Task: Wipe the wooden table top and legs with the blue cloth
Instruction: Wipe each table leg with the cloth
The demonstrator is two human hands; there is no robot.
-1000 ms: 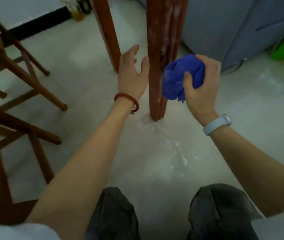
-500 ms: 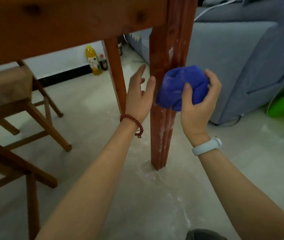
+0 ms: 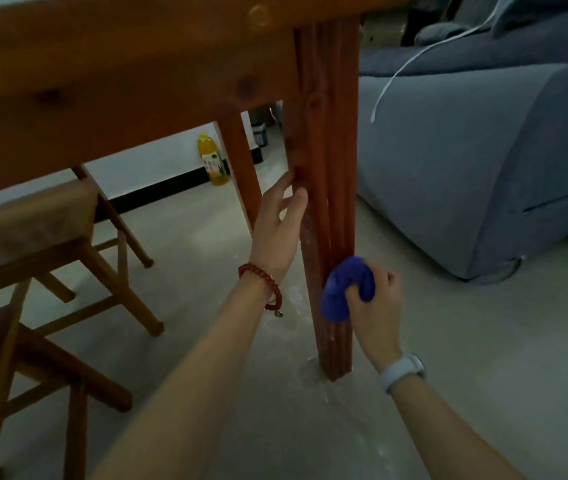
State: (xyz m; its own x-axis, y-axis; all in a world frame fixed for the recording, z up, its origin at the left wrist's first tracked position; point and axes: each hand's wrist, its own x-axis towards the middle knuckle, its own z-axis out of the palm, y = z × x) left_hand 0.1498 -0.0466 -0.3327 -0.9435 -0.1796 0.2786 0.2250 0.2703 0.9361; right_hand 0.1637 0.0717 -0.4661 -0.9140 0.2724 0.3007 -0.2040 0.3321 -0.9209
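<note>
The right hand [image 3: 376, 299] has its fingers closed around the bunched blue cloth [image 3: 345, 289], pressing it against the lower part of the near table leg [image 3: 327, 202], not far above the floor [image 3: 449, 375]. The left hand [image 3: 279, 230] rests against the left face of the same leg higher up, fingers loosely spread and holding nothing (it seems to be steadying the leg). Pale dusty smears show on the leg near the left hand and low down, and on the floor around its foot, so this leg looks only partly wiped. A second leg [image 3: 241, 174] stands farther back; whether it or the surface above has been cleaned cannot be told.
</note>
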